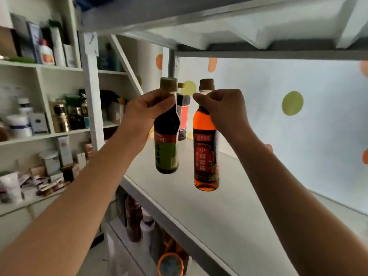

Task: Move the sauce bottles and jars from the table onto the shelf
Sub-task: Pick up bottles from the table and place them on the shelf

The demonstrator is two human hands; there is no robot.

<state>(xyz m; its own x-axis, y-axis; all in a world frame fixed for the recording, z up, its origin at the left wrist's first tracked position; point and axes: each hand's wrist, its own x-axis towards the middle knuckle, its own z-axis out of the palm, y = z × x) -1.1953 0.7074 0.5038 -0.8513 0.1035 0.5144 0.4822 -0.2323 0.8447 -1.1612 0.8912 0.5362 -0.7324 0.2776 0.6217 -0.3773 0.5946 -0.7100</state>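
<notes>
Head view: your left hand is gripping the dark bottle by its neck, your right hand the amber bottle, both hanging above the shelf.

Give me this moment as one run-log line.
left hand: holds dark bottle by neck | right hand: holds amber bottle by neck | both above shelf, not set down | one bottle already at back

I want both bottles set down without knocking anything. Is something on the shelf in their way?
Mostly no. The shelf under the dark bottle in the left hand and the amber bottle in the right hand is bare. Only a red-labelled bottle stands at the back, behind them.
</notes>
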